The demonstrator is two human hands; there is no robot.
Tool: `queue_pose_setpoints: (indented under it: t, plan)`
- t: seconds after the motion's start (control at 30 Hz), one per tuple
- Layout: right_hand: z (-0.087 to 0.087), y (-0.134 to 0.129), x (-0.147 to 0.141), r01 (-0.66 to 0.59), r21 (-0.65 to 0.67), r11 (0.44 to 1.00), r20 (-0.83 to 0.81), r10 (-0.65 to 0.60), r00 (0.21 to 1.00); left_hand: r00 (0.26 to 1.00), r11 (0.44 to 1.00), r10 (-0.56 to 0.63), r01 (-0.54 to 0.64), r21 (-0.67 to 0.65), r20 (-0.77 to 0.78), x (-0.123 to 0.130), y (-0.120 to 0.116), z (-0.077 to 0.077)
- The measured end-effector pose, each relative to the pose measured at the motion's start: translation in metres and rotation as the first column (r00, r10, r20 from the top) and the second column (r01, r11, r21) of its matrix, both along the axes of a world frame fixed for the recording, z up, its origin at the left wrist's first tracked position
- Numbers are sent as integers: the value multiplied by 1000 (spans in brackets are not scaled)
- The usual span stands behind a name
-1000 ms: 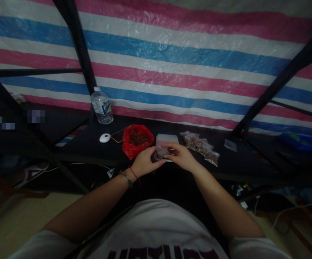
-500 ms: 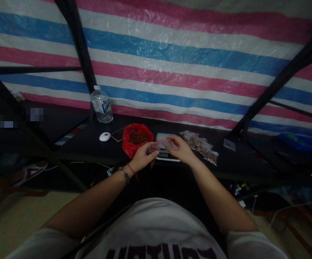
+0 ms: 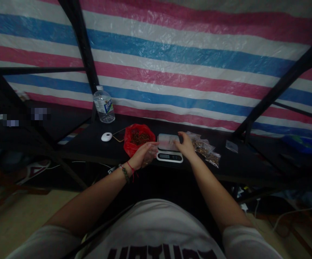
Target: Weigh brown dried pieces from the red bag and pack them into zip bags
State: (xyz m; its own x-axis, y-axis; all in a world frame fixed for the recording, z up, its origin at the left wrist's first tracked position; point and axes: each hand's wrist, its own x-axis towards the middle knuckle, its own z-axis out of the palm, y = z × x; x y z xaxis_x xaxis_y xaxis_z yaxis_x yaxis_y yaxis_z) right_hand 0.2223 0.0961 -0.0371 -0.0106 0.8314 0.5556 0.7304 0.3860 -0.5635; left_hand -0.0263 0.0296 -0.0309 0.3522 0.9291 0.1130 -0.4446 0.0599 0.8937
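Observation:
A white scale (image 3: 169, 157) with a pale top plate lies near the table's front edge. To its left, my left hand (image 3: 144, 155) is curled round a small clear plastic bag, partly hidden by the fingers. My right hand (image 3: 185, 144) is at the scale's right side, thumb and fingers apart, with nothing visible between them. Beside my left hand sits an open red plastic bag (image 3: 129, 147) with brown dried pieces (image 3: 139, 137) inside. Several small filled zip bags (image 3: 213, 158) lie right of my right hand.
A clear bottle (image 3: 105, 106) stands at the back left, with a white round object (image 3: 106, 136) before it. A flat clear bag (image 3: 231, 146) lies right on the black table (image 3: 249, 162). Dark frame posts rise at both sides.
My hands have moved apart. The small clear bag has gone left with my left hand, off the front of the scale, and my right hand has opened, uncovering the scale's display.

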Motion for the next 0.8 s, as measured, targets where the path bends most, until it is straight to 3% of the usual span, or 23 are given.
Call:
queue_pose_setpoints:
  t: [0.17, 0.27, 0.37, 0.47, 0.67, 0.73, 0.8]
  plan:
    - [-11, -11, 25, 68, 70, 995, -97, -61, 993, 999, 999, -46, 46, -15, 12, -3, 2, 0]
    - [-23, -13, 39, 70, -53, 996, -290, -82, 954, 995, 995, -102, 102, -5, 14, -4, 2, -2]
    - [-31, -14, 43, -80, -229, 970, -578, -69, 813, 992, 992, -127, 127, 9, -5, -5, 3, -5]
    - [-32, -13, 41, -156, -275, 949, -757, -114, 643, 984, 985, -166, 169, 43, -67, -9, 4, -6]
    - [-16, -17, 39, -174, -235, 956, -878, -132, 459, 914, 917, -368, 388, 96, -171, -20, 7, -12]
    - [-1, -18, 36, -139, -153, 978, -909, -85, 408, 904, 910, -388, 407, 81, -178, -22, 9, -15]
    - [19, -18, 28, -145, -69, 987, -910, -3, 414, 904, 911, -389, 406, 71, -178, -23, 11, -16]
